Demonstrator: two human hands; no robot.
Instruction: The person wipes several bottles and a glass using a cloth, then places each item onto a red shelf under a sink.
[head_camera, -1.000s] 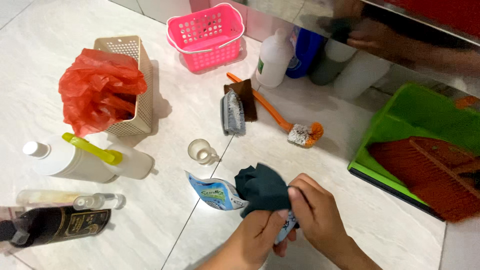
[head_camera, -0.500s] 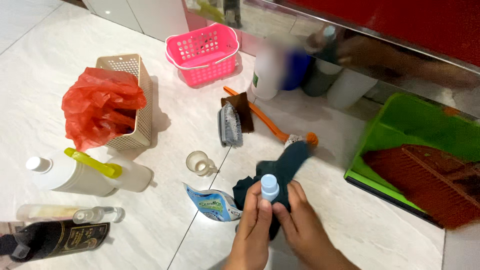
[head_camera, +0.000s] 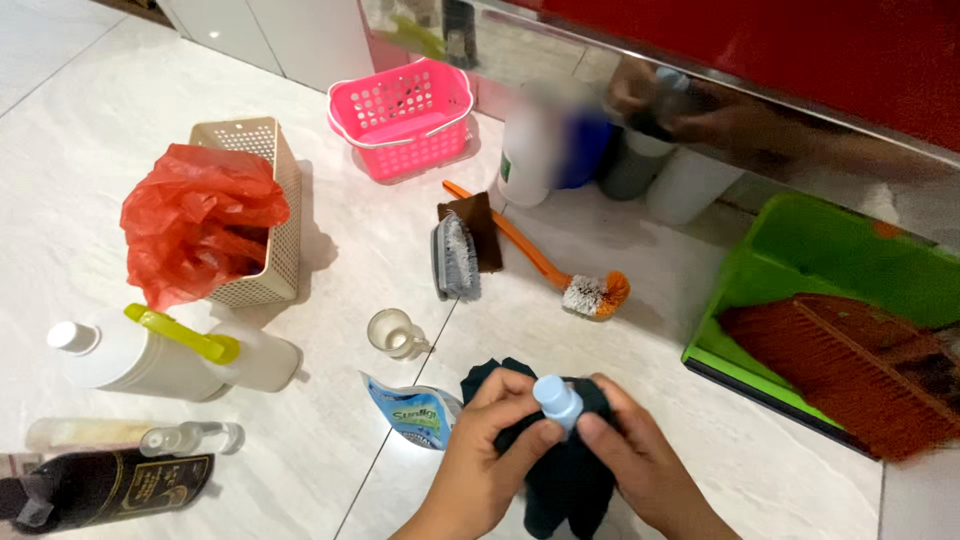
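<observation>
My left hand (head_camera: 490, 450) and my right hand (head_camera: 640, 460) are together low in the head view, both closed around a bottle wrapped in a dark cloth (head_camera: 560, 480). Only the bottle's pale blue cap (head_camera: 556, 398) shows above the cloth, pinched between my fingers. A blue and white pouch (head_camera: 410, 410) lies on the floor just left of my left hand. A small clear cup (head_camera: 392, 333) stands beyond it.
A beige basket (head_camera: 270, 200) holds a red plastic bag (head_camera: 195, 225). A pink basket (head_camera: 405, 115), a scrub brush (head_camera: 455, 260), an orange-handled brush (head_camera: 560, 270), white bottles (head_camera: 150, 355), a dark bottle (head_camera: 110, 490) and a green dustpan (head_camera: 800, 290) with a broom head lie around.
The cloth was bunched in my hands with the bottle hidden. Now the bottle stands upright in the cloth with its blue cap showing, and my fingers have shifted up to the cap.
</observation>
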